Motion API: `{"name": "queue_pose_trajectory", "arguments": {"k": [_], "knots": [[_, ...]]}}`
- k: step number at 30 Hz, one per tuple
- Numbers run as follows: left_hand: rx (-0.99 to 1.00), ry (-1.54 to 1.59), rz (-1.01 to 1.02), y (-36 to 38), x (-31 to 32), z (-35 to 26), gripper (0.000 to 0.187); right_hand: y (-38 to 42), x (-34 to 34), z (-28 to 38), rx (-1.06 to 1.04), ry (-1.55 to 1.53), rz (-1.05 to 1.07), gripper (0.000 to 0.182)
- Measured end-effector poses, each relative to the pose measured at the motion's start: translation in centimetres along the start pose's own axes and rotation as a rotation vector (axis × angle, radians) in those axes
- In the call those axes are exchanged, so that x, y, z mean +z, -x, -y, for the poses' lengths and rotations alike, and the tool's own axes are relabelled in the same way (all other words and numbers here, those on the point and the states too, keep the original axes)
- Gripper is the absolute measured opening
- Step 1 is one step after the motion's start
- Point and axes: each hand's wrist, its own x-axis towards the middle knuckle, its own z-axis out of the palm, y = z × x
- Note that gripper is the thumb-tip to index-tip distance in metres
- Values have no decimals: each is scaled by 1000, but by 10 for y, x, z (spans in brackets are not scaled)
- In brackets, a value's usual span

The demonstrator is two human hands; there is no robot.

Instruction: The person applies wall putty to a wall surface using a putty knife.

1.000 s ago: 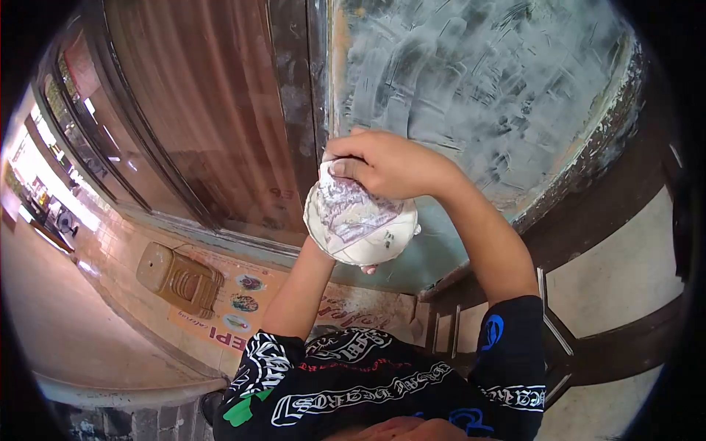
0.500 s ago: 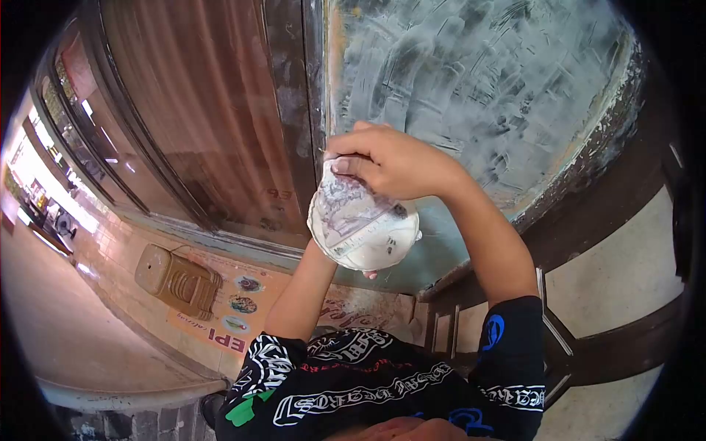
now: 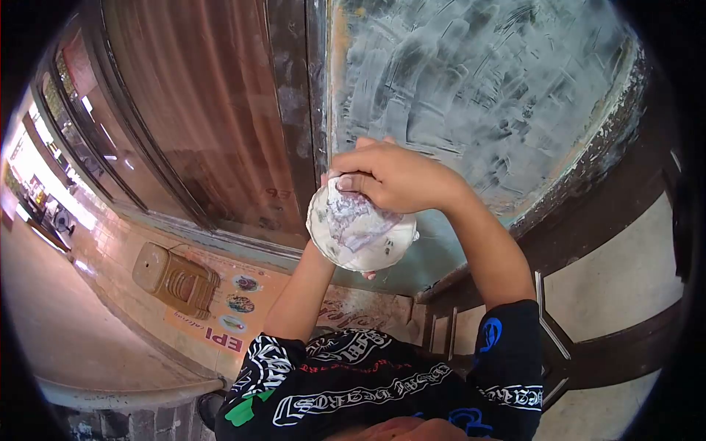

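A round, pale container [image 3: 379, 253] smeared with white paste is held up in front of my chest. My left hand [image 3: 370, 275] supports it from beneath; mostly hidden, it shows only a fingertip at the lower rim. Over the container's upper part, my right hand [image 3: 386, 175] pinches a whitish, paste-covered cloth or thin sheet [image 3: 353, 213], which lies across the opening. Just beyond the hands stands a grey-blue panel [image 3: 471, 81] covered with white streaks.
Brown curtains [image 3: 198, 95] show behind glass at the left. A brown plastic stool [image 3: 175, 279] stands on the floor beside a printed banner [image 3: 243, 290]. Dark wooden framing [image 3: 618, 242] runs along the right.
My right hand has moved slightly down and right, and the sheet has slid lower and bunched over the container. The container stays in nearly the same place.
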Motion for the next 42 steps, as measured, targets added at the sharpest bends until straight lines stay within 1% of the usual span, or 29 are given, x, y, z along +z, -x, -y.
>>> {"name": "queue_pose_trajectory", "arguments": {"k": [2,3,4,6,7,8,10,11,14,16,18,20,21,23,24,26,27,28,29,30,32,33,34,35,36,38,39,40,42], "knots": [[-49,-91,19,0,0,5,81,-1,-5,5,41,55,-14,19],[-37,417,17,10,-3,13,75,-2,-7,1,26,24,-30,19],[-38,417,17,17,-2,18,75,-2,-8,-2,11,-7,-45,19],[-83,1084,-11,26,0,25,74,0,-5,-5,-25,-25,-41,19],[-84,1085,-12,23,-2,19,74,1,-2,-4,-7,-13,-6,19],[-100,611,19,16,-5,6,75,2,0,-3,11,-1,28,19],[-117,-336,78,5,-8,-12,79,1,3,-1,48,29,17,18],[-117,-336,80,6,-8,-9,79,-1,3,-3,28,20,3,18],[-142,237,18,16,-6,23,79,1,-2,-3,-2,-5,-45,16],[-155,620,-27,24,-4,43,79,2,-3,-4,-7,-82,46,16],[-164,1003,-69,30,-2,57,80,2,2,-3,8,-36,41,16],[-176,947,-65,32,-1,53,81,0,6,-1,48,73,-33,15],[-185,888,-64,32,-2,49,83,-1,5,-2,32,42,-78,14],[-199,768,-65,31,-5,45,87,0,4,-8,9,18,-95,14],[-197,767,-66,31,-7,46,87,0,5,-10,-9,-11,-112,13],[-260,932,-59,31,-9,55,92,0,9,-12,-7,-29,-122,13],[-271,1113,-27,34,-12,78,94,-1,11,-12,36,47,-163,13],[-271,1113,-27,32,-12,75,94,-2,12,-12,80,123,-205,13],[-257,941,-41,27,-12,65,95,-2,12,-14,35,159,-281,14],[-243,768,-54,23,-12,54,96,-3,9,-16,34,159,-281,14],[-209,422,-79,12,-10,28,97,-5,5,-17,179,-154,-328,17],[-192,251,-91,8,-8,20,97,-6,8,-20,185,-237,-383,21],[-173,80,-102,5,-6,16,98,-6,8,-22,185,-236,-382,21],[-311,472,-151,6,-4,24,103,-5,9,-23,265,-224,-346,22],[-311,472,-151,13,-4,29,103,-5,9,-24,345,-213,-311,23],[-259,1938,-52,36,-6,38,104,-2,8,-31,368,-231,-305,25],[-297,1708,15,46,-11,52,106,-1,6,-35,410,-355,-306,25],[-294,1708,12,49,-10,49,106,1,4,-37,451,-480,-304,25],[-294,1830,-65,52,-10,38,108,5,0,-37,473,-532,-300,24]]}}
